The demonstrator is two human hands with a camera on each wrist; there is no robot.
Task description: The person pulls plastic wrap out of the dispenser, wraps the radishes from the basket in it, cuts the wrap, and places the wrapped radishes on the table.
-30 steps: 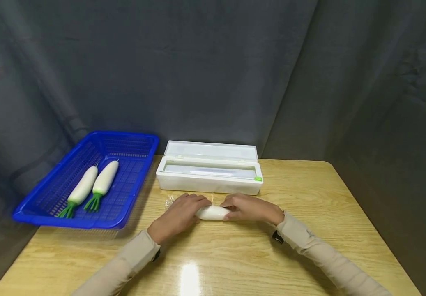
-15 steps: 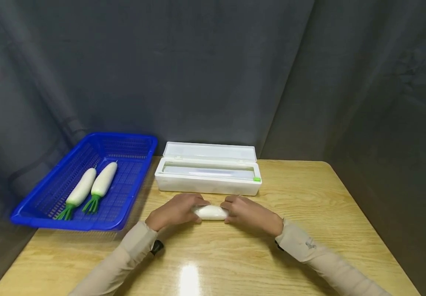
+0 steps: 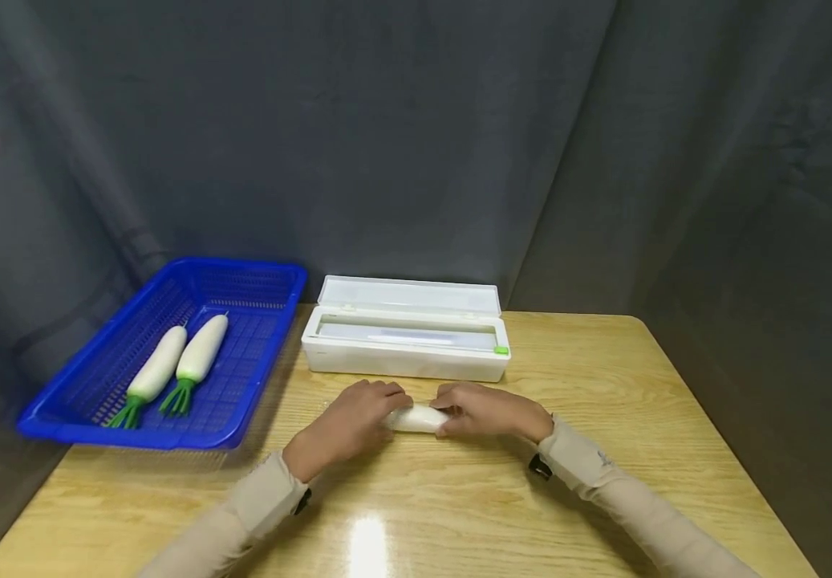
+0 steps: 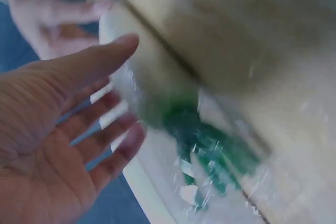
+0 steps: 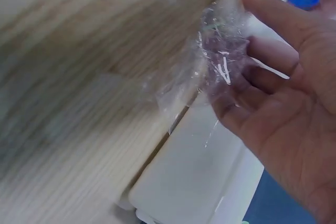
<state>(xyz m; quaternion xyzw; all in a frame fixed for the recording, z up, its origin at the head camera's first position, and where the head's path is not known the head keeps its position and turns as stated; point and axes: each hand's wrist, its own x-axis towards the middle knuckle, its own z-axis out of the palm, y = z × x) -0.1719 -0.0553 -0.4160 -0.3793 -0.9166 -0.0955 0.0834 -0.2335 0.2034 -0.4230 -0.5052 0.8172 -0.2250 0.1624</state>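
Observation:
A white radish [image 3: 417,418] wrapped in clear cling film lies crosswise on the table. My left hand [image 3: 358,417] holds its leafy end, thumb on one side and fingers on the other in the left wrist view. Green leaf stalks [image 4: 207,148] show there through loose, shiny film. At the opposite end my right hand [image 3: 484,409] grips the radish with thumb and fingers. Crumpled cling film [image 5: 223,59] sticks out past that end, along the right hand's fingers. Both ends of the radish are covered by the hands in the head view.
Just behind the hands stands a white cling film dispenser [image 3: 404,365], its lid [image 3: 410,295] raised and a green slider [image 3: 501,350] at its right end. A blue basket [image 3: 260,377] at the left holds two radishes [image 3: 202,347]. Grey curtains [image 3: 416,136] enclose the wooden table [image 3: 567,353].
Both hands stay on the wrapped radish in about the same place. The fingers and wrists shift slightly on it, and the right wrist tilts a little. Basket and dispenser stay put.

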